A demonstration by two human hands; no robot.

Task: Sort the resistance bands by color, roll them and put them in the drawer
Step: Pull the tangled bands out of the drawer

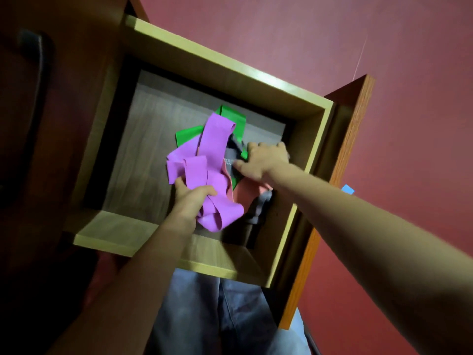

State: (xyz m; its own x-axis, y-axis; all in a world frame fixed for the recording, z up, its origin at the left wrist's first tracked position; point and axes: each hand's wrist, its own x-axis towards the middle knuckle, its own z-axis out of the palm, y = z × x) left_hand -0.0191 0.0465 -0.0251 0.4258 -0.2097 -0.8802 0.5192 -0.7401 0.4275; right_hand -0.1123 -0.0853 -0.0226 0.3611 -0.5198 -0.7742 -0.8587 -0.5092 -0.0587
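An open wooden drawer (pixel 225 70) holds a tangled heap of resistance bands. Purple bands (pixel 212 147) lie on top, unrolled and looped. Green bands (pixel 231 116) stick out behind them. A grey band (pixel 231 156) and a pink band (pixel 247 194) lie to the right, with another grey band (pixel 259 210) at the drawer's near right corner. My left hand (pixel 190 198) is closed on the lower purple loops. My right hand (pixel 263 160) reaches into the heap's right side, fingers on the grey band; how firmly it grips is unclear.
The drawer's brown front panel (pixel 340 175) runs down the right side. A dark cabinet side (pixel 51 124) stands at left. Red floor (pixel 384 47) surrounds the drawer. My legs in jeans (pixel 212 316) are below it. A small blue scrap (pixel 347 189) lies on the floor.
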